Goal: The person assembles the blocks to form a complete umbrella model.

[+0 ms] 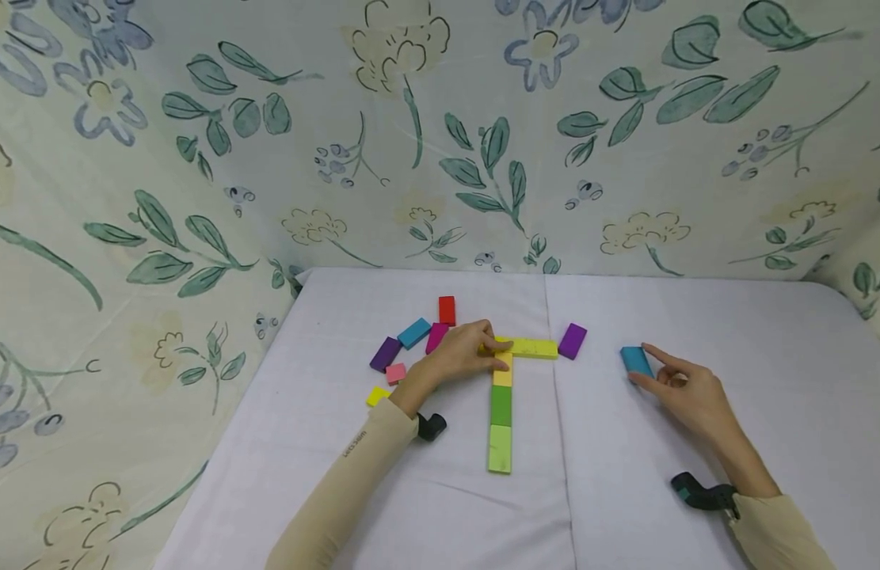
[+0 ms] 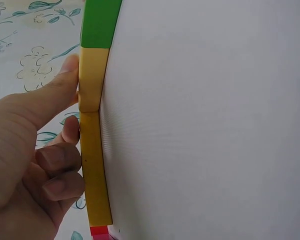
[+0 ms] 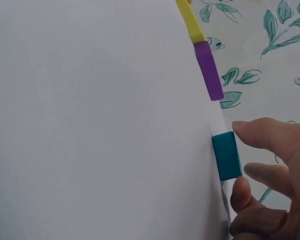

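My left hand point(image 1: 457, 350) rests its thumb and index fingertips by the corner of a T-like line of blocks, at a light orange block point(image 1: 503, 378) and a yellow row point(image 1: 535, 348). In the left wrist view, the thumb touches the light orange block point(image 2: 92, 80) and the other fingers lie along a darker yellow block point(image 2: 95, 165). Below the light orange block run a green block point(image 1: 500, 405) and a light green block point(image 1: 500, 450). Off to the right, my right hand point(image 1: 685, 389) pinches a blue block point(image 1: 635, 361) by its ends, close over the cloth.
A purple block point(image 1: 573, 341) lies at the yellow row's right end. Left of the line are scattered a red block point(image 1: 447, 310), a blue one point(image 1: 414, 333), a dark purple one point(image 1: 386, 354), a magenta one point(image 1: 436, 339), a pink one point(image 1: 395, 374) and a yellow one point(image 1: 377, 396).
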`<move>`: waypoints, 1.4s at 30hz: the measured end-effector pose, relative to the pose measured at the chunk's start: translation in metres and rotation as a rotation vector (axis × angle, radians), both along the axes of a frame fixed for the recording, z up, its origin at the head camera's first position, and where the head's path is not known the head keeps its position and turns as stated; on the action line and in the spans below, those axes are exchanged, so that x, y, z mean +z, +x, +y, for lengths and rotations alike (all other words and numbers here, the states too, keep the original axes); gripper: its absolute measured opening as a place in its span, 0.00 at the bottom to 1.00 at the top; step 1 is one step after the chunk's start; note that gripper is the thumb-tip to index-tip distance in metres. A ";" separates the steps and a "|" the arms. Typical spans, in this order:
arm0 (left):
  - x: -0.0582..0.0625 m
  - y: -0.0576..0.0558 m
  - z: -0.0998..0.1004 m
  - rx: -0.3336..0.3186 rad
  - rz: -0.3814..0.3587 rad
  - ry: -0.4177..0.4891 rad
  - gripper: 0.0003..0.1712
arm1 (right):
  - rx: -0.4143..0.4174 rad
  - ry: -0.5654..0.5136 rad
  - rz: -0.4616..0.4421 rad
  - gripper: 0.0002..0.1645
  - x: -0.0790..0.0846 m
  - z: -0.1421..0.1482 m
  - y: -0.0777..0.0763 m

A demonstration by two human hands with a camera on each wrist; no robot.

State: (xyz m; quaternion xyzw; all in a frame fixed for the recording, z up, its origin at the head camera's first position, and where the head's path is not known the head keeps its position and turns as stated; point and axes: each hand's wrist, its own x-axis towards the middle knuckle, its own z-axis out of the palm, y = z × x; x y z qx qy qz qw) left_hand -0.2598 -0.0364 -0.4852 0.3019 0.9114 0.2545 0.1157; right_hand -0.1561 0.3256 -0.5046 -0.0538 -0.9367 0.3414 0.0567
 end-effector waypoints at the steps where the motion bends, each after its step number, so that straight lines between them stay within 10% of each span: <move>1: 0.000 0.000 0.000 0.004 -0.006 0.000 0.32 | 0.008 0.005 -0.002 0.38 0.001 0.000 0.000; 15: 0.000 0.000 0.000 0.010 -0.017 0.002 0.32 | 0.220 0.057 -0.102 0.46 0.011 0.015 -0.016; 27: 0.002 0.001 0.000 0.011 -0.012 -0.004 0.32 | 0.170 0.027 -0.037 0.39 0.012 0.011 -0.029; 42: -0.001 -0.002 -0.001 -0.014 0.013 -0.003 0.32 | 0.222 0.059 -0.070 0.43 0.037 -0.014 -0.112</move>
